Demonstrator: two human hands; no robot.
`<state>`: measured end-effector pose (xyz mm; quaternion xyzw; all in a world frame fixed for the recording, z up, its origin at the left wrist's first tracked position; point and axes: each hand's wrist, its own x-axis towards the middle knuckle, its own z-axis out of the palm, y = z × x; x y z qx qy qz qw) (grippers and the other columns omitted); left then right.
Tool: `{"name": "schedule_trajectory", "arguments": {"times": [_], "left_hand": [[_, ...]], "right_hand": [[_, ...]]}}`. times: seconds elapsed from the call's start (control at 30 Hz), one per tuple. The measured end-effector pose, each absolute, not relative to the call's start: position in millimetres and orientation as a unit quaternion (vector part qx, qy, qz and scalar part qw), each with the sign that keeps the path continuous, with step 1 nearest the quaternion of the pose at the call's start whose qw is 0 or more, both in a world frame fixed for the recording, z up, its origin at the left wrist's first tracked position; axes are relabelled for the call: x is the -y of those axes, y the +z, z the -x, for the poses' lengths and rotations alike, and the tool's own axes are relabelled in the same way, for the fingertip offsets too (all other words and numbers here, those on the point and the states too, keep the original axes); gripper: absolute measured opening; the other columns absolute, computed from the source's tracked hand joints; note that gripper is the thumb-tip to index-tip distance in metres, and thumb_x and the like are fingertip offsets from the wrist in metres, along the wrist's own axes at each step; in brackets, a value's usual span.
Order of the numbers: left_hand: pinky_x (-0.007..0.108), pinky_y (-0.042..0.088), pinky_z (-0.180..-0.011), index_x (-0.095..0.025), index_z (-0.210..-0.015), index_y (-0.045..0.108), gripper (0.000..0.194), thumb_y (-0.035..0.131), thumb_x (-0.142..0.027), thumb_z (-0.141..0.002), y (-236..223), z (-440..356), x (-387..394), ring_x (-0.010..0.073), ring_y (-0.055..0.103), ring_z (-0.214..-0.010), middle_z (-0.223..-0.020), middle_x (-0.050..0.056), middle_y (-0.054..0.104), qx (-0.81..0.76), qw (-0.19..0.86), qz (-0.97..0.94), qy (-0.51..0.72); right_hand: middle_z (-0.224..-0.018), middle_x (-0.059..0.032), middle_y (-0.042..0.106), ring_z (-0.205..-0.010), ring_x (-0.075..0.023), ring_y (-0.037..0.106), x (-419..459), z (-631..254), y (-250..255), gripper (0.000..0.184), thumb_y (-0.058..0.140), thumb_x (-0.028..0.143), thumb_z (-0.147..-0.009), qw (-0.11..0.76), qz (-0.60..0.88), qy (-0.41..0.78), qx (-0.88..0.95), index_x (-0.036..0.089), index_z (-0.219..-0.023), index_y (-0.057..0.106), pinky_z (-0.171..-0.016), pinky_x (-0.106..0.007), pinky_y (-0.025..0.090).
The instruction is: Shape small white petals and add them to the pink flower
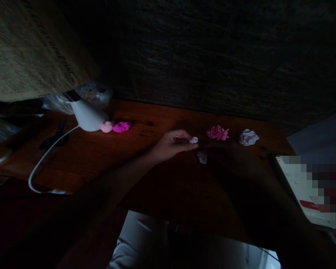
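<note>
My left hand, with a ring on one finger, pinches a small flat white piece between thumb and fingertip, a little above the table. My right hand is close by on the right, its fingers reaching toward that piece. Deep shadow hides how they are bent and whether they hold anything. Just below the two hands is a pale, translucent-looking scrap; whether it lies on the table or touches my right hand is unclear. Beyond my right hand sit a pink ruffled flower and a whitish ruffled flower.
On the wooden table, a pale pink lump and a magenta lump lie against the white lamp base. A lampshade, white cord, dark scissors and clear plastic are left. A lit screen stands right.
</note>
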<state>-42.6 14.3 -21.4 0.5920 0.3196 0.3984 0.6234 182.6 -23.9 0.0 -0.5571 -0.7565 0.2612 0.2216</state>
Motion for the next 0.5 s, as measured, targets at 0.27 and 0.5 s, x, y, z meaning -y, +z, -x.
{"name": "schedule_trajectory", "arguments": {"times": [0.27, 0.5], "left_hand": [[0.027, 0.047, -0.076, -0.013, -0.08, 0.067, 0.026, 0.083, -0.031, -0.068, -22, 43, -15, 0.0105, 0.061, -0.075, -0.082, 0.001, 0.068, -0.31, 0.61, -0.613, 0.396], [0.025, 0.046, -0.069, -0.013, -0.08, 0.064, 0.028, 0.082, -0.032, -0.069, -18, 43, -14, 0.009, 0.059, -0.07, -0.077, -0.001, 0.066, -0.306, 0.63, -0.594, 0.396]], "right_hand": [[-0.094, -0.0043, 0.079, -0.082, -0.0232, 0.072, 26, -179, 0, 0.02, 0.068, 0.039, -0.085, 0.272, 0.538, 0.339, 0.723, 0.026, -0.096, 0.079, -0.075, -0.035, 0.053], [-0.091, -0.0042, 0.079, -0.078, -0.0201, 0.071, 31, -170, 0, 0.03, 0.086, 0.041, -0.069, 0.404, 0.511, 0.514, 0.558, 0.025, -0.093, 0.08, -0.077, -0.035, 0.055]]}}
